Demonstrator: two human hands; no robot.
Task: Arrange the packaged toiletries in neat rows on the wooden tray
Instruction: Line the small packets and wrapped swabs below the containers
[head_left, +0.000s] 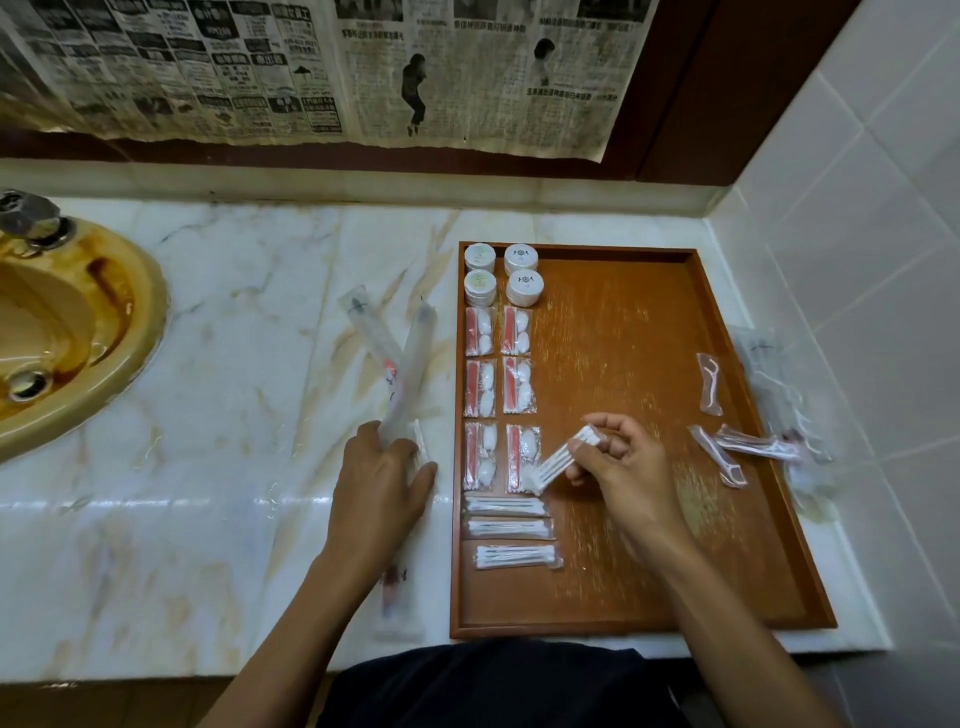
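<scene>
The right hand (618, 462) pinched a clear packet of white cotton swabs (563, 457), angled toward seven o'clock for the rectangular brown wooden tray (769, 519), while the left hand (382, 473) gripped long clear-wrapped toothbrush packets (410, 374) in reserve.

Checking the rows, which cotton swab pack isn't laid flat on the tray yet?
The swab pack pinched in the right hand, tilted; the other three packs lie flat in a column.

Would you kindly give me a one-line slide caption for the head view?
Right hand pinches a cotton-swab packet over the wooden tray; left hand holds long packets on the counter.
</scene>
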